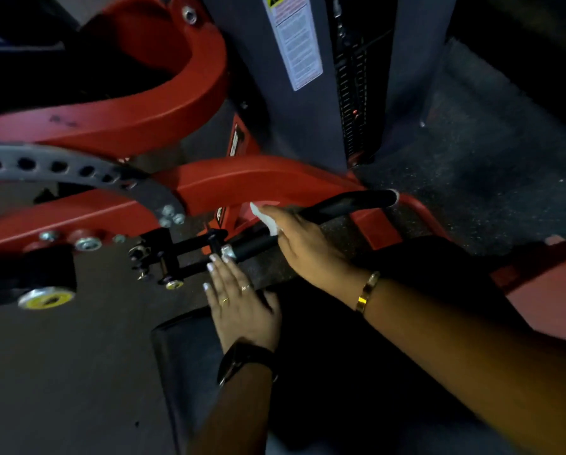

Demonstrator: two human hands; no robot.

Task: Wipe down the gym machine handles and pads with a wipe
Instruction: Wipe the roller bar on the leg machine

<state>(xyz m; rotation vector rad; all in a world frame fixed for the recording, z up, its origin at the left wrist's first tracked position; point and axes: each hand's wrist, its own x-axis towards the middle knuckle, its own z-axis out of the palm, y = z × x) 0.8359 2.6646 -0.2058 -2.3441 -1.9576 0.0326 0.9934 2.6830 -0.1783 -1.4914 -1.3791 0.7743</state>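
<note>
The left hand (239, 300) lies flat, fingers straight, at the edge of the black pad (183, 356), likely bracing, holding nothing. Just beyond it, the right hand (303, 246) curls round the white wipe (266, 220), pressing it onto the curved black handle (357, 201). Right of that hand the handle runs bare to its tip; the red frame (242, 182) crowds close behind.

Dim, grainy indoor light, heavy shadow below, soft motion blur, wide-angle bending at edges.

The right hand (303, 246) holds a wipe (265, 219), seemingly against the handle (352, 201); left hand (242, 305) lies flat.
</note>
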